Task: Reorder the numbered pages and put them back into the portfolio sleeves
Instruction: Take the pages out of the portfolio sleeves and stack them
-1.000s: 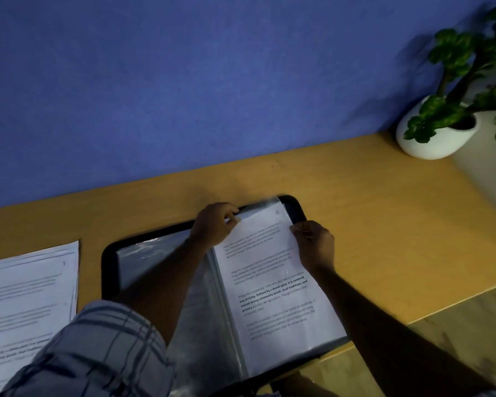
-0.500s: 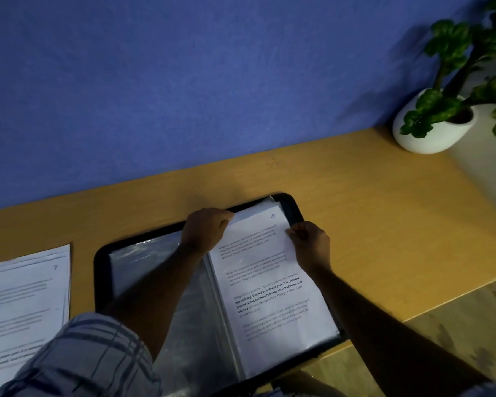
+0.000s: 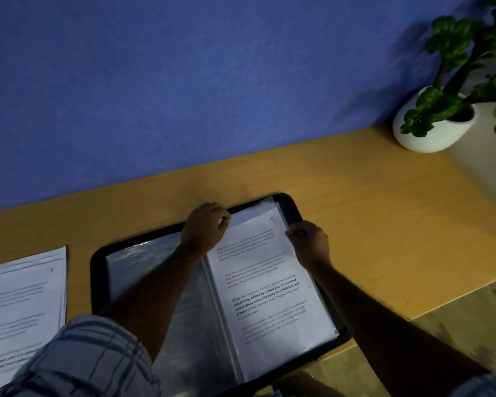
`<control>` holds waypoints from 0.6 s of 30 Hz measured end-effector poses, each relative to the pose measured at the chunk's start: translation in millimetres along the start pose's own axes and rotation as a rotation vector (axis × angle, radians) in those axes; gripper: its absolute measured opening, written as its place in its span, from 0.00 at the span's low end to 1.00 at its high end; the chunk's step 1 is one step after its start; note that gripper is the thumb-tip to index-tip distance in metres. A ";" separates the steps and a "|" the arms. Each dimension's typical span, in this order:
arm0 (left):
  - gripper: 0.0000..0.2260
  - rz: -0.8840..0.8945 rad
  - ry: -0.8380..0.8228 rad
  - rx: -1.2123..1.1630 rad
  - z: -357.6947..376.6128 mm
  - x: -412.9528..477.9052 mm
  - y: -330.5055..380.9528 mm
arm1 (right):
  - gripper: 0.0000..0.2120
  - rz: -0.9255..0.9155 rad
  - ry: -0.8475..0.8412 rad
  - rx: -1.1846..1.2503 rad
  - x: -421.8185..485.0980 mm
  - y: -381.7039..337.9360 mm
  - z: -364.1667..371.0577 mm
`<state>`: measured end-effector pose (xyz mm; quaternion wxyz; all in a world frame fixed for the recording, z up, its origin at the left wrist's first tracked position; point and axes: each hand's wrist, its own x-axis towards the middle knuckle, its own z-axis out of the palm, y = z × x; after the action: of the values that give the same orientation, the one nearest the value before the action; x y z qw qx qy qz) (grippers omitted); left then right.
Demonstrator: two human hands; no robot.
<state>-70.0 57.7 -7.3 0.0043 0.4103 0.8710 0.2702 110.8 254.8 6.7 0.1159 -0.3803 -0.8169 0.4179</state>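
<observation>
A black portfolio [image 3: 98, 262] lies open on the wooden desk [image 3: 370, 213], its clear sleeves [image 3: 143, 262] spread flat. A printed page [image 3: 267, 287] lies in the right-hand sleeve, most of the way in, with a handwritten number near its top right corner. My left hand [image 3: 205, 229] pinches the sleeve's top left corner. My right hand [image 3: 308, 243] pinches the page's right edge near the top. A stack of loose numbered pages [image 3: 20, 305] lies to the left of the portfolio; its top sheet shows a 7.
A white pot with a green plant [image 3: 435, 121] stands at the desk's far right corner against the blue wall [image 3: 184, 81]. The desk's right front edge runs diagonally past the portfolio, with wood floor [image 3: 455, 325] below.
The page has slid slightly deeper into the right sleeve. Both hands keep their hold at the top; the view has shifted a little.
</observation>
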 end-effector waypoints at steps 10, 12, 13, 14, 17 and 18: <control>0.05 -0.073 -0.110 -0.022 13.3 0.0 -12.4 | 0.08 0.071 -0.121 -0.062 15.1 6.4 8.6; 0.13 -0.076 -0.119 0.049 17.6 -1.7 -15.4 | 0.10 -0.023 -0.112 -0.158 19.4 8.5 13.6; 0.17 -0.084 -0.128 0.085 20.0 -3.6 -15.9 | 0.15 -0.076 -0.115 -0.240 20.9 9.5 15.6; 0.19 -0.096 -0.138 0.113 21.9 -6.7 -15.7 | 0.22 -0.107 -0.149 -0.344 21.7 8.4 16.8; 0.20 -0.113 -0.131 0.148 24.7 -14.1 -13.5 | 0.33 -0.183 -0.275 -0.629 22.9 7.2 21.7; 0.19 -0.124 -0.126 0.142 24.5 -15.3 -13.5 | 0.31 -0.204 -0.293 -0.655 22.4 6.4 23.0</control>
<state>-63.9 51.2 -37.9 0.0464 0.3711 0.9097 0.1806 87.1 259.5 -15.5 -0.0890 -0.2501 -0.9489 0.1706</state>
